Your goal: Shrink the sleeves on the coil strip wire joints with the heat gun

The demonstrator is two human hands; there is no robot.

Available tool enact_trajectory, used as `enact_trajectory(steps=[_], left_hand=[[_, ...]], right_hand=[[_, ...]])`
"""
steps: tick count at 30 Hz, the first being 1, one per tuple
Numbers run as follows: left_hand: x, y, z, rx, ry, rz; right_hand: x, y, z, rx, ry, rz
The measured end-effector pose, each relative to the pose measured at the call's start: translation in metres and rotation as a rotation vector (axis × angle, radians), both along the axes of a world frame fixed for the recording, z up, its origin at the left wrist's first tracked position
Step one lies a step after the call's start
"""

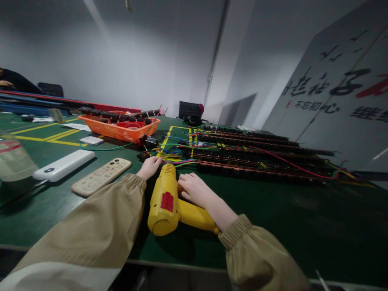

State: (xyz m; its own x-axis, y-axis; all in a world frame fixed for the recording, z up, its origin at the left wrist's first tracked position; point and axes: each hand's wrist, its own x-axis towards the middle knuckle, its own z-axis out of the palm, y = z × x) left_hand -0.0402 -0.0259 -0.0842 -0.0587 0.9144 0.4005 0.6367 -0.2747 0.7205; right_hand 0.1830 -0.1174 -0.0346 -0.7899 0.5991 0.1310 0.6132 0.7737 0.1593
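A yellow heat gun (162,198) with a red label lies in front of me, its nozzle pointing away and its handle toward the right. My right hand (194,188) is at the trigger side, fingers curled in against the gun. Left of the nozzle, my left hand (149,167) has its fingers closed near the ends of the wires; what they pinch is hidden. Coloured wires (172,153) run from there to long, dark bundled strips (242,159) on the green table (257,218).
An orange basket (121,130) holds dark wrapped pieces. At left are a beige phone (103,176), a white power bank (64,165), a small white device (91,140) and a clear bottle (15,159). A black object (190,111) stands behind. Another person's dark sleeve (18,82) shows far left.
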Motion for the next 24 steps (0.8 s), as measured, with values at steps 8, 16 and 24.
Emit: enact_trajectory(steps=[8,16,24], left_hand=[[0.000,-0.002,0.003,-0.015,0.097,0.011],[-0.001,-0.004,0.003,0.009,0.139,0.010],[-0.003,0.002,-0.004,0.029,0.145,0.035]], right_hand=[[0.040,0.004,0.003,0.001,-0.002,-0.120],[0.062,0.002,0.002,0.029,-0.011,-0.195],[0.054,0.000,0.004,0.038,-0.038,-0.194]])
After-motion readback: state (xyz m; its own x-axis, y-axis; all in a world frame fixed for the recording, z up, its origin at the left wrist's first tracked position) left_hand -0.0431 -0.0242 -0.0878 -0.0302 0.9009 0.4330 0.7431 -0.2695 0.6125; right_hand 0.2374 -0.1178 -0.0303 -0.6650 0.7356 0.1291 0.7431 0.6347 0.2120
